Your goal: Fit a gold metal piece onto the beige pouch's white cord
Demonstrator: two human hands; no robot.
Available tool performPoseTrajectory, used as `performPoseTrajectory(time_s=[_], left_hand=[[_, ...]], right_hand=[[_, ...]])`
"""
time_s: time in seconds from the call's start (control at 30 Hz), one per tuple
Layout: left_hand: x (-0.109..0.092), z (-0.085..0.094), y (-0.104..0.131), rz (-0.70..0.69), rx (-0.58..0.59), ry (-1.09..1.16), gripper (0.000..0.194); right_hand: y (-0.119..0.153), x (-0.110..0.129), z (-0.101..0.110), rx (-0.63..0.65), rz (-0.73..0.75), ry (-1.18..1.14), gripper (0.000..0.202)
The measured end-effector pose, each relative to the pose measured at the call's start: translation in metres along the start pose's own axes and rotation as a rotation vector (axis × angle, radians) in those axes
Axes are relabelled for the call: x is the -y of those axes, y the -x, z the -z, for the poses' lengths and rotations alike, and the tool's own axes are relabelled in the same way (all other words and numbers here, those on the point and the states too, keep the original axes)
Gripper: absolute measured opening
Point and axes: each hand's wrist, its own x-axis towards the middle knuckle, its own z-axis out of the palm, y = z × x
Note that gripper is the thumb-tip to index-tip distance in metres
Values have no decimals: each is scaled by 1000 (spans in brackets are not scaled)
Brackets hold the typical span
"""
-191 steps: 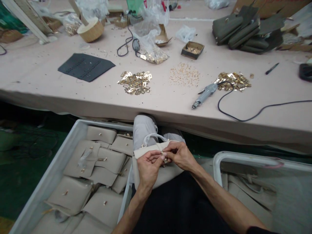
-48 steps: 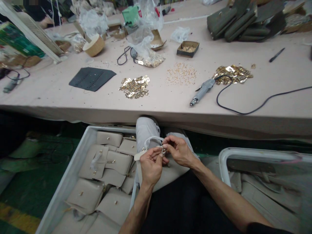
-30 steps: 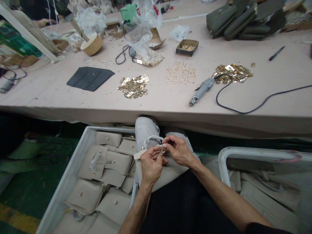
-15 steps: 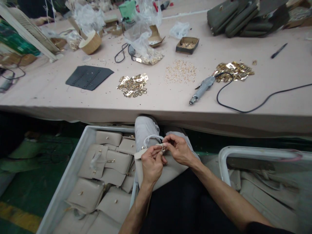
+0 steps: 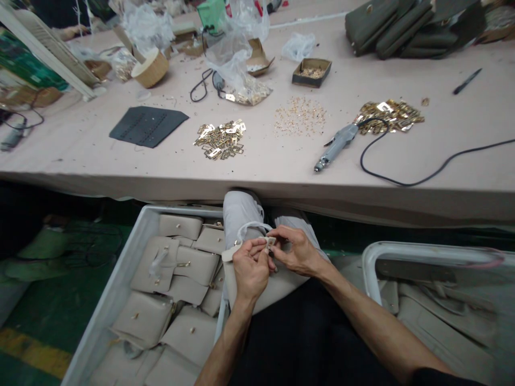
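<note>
Both hands pinch a small clasp on a beige bag lying in the person's lap

The left hand (image 5: 250, 268) and right hand (image 5: 295, 250) meet fingertip to fingertip, gripping the little metal clasp (image 5: 270, 244) at the top edge of the beige bag (image 5: 273, 287), which rests on the lap below the table edge. Just to the left a grey bin (image 5: 120, 273) holds more beige bags; another bin (image 5: 406, 254) sits to the right. Farther off, on the pink table (image 5: 80, 155), lie a pile of gold fittings (image 5: 220, 140), an electric screwdriver (image 5: 337, 146) and a stack of dark green bags (image 5: 406, 29)
</note>
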Motion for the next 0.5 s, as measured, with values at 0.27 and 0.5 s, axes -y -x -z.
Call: performPoseTrajectory(time_s=[0.27, 0.5], left_hand=[[-1, 2, -2, -1, 29, 14, 20], [3, 2, -5, 6, -4, 8, 23]], right_hand=[[3, -5, -9, -27, -38, 14, 18], [-1, -7, -7, -31, -65, -29, 10]])
